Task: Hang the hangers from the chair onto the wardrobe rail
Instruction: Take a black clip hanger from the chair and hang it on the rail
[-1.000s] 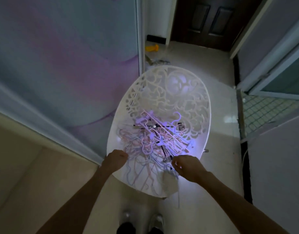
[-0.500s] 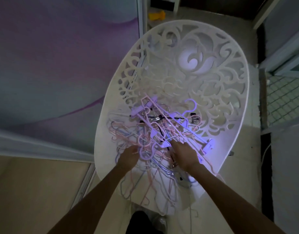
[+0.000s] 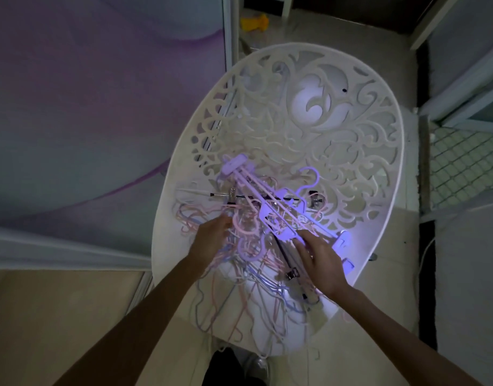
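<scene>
Both hands have moved from the chair's (image 3: 379,151) near rim into the hangers (image 3: 267,218) heaped on its seat: left hand (image 3: 212,240) buried, grip unclear; right hand (image 3: 322,260) flat, fingers straight. Picking is starting; nothing is lifted.

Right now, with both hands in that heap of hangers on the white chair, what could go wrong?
1. The thin pink and blue wire hangers are tangled; lifting one could drag others along.
2. Several loops hang past the front edge of the white cut-out plastic chair, so a tug may spill them onto the floor.
3. The right hand rests on the long purple plastic hanger, which lies across the heap near the left hand and could snag.
</scene>
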A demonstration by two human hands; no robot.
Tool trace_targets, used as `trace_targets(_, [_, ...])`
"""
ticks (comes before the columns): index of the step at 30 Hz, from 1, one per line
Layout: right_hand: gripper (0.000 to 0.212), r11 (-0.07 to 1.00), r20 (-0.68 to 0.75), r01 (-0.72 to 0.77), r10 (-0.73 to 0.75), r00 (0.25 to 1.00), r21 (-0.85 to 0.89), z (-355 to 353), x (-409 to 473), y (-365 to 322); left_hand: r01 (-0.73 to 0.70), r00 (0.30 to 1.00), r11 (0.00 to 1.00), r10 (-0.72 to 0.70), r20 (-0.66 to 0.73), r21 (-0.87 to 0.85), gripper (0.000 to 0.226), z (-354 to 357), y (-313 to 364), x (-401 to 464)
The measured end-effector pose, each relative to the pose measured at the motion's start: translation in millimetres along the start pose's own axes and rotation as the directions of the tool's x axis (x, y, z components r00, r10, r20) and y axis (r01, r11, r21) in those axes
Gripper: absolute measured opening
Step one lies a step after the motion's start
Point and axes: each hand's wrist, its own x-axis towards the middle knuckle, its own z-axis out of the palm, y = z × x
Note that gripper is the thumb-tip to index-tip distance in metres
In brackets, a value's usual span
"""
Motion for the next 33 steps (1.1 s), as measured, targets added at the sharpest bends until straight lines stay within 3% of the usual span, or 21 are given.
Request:
trace_targets(2, [0.01,0.989,0.07,-0.025,0.015,0.997,0.148,-1.0,0.9,-4.1,0.151,0.978,0.966,-0.115,0.174,-0.211,0.04,10.1,20.1,-5.2])
trace_targets(4, [0.013,0.968,0.14,-0.037,0.002,0.99,0.249,-2.5,-0.1,-7.8,0.183,0.949,0.934,-0.087,0.304,-0.306,0.037,18.0,29.4,-6.9])
trace_targets(7, [0.017,0.94,0.177,-0.073,0.014,0.984,0.332,-2.3,-0.7,-12.9,0.148,0.928,0.966,-0.06,0.368,-0.214,0.023,17.4,27.6,-8.7])
trace_targets(9, [0.013,0.916,0.146,-0.097,0.043,0.988,0.389,-2.5,1.2,-14.1,0.119,0.929,0.966,-0.027,0.369,-0.228,0.028,13.0,21.6,-6.0])
trace_targets(12, [0.011,0.926,0.093,-0.058,0.025,0.995,0.374,-6.2,5.6,-14.5,0.211,0.879,0.926,-0.04,0.474,-0.314,0.03,2.6,24.3,-4.0])
trace_targets(14, [0.01,0.923,0.086,-0.045,0.013,0.996,0.383,-9.0,8.3,-15.1,0.275,0.851,0.932,-0.121,0.511,-0.237,0.032,-3.2,28.2,-2.5])
trace_targets(16, [0.015,0.908,0.108,-0.045,0.0,0.994,0.417,-9.4,10.7,-14.2,0.278,0.856,0.943,-0.157,0.492,-0.183,0.029,-3.1,27.2,-1.7])
trace_targets(21, [0.014,0.889,0.199,-0.123,0.036,0.979,0.442,7.5,12.7,-1.9,0.34,0.892,0.901,-0.218,0.395,-0.27,0.026,12.6,14.2,-0.5])
trace_targets(26, [0.015,0.866,0.247,-0.166,0.051,0.968,0.472,37.8,6.5,14.3,0.322,0.908,0.944,-0.285,0.308,-0.073,0.017,14.3,-13.5,1.7])
trace_targets(30, [0.019,0.859,0.235,-0.153,0.04,0.971,0.488,53.3,-6.2,20.4,0.26,0.929,0.963,-0.23,0.288,-0.069,0.017,10.0,-32.8,4.7])
trace_targets(33, [0.017,0.869,0.229,-0.139,0.031,0.973,0.474,53.0,-10.1,21.2,0.231,0.927,0.971,-0.202,0.316,-0.057,0.031,8.9,-39.4,-0.1])
